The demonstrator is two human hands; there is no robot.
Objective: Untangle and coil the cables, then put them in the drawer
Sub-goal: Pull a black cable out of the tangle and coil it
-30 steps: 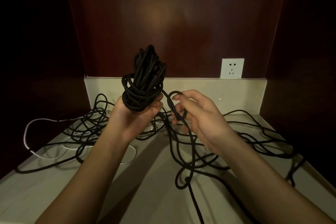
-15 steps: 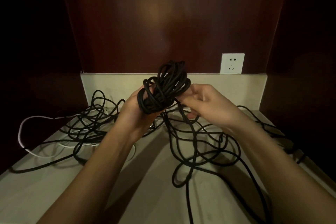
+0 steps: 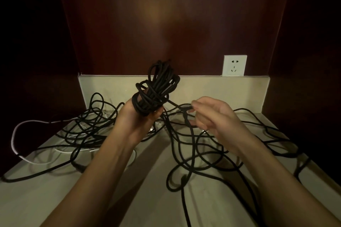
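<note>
Far to the left of your left hand (image 3: 137,122), a white cable (image 3: 27,123) loops among loose black strands on the counter (image 3: 42,197). That hand grips the coiled black bundle (image 3: 156,90), held upright. Just right of it, your right hand (image 3: 215,118) pinches a strand of the black cable (image 3: 186,153) that runs from the coil. A wall socket (image 3: 234,65) sits beyond, above your right hand.

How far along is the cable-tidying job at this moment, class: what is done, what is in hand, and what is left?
Done: part of the black cable is wound into a coil gripped by the left hand. In hand: the right hand pinches the strand leading from the coil. Left: loose black cable sprawls tangled over the counter, a white cable lies uncoiled, and no drawer is in view.
</note>
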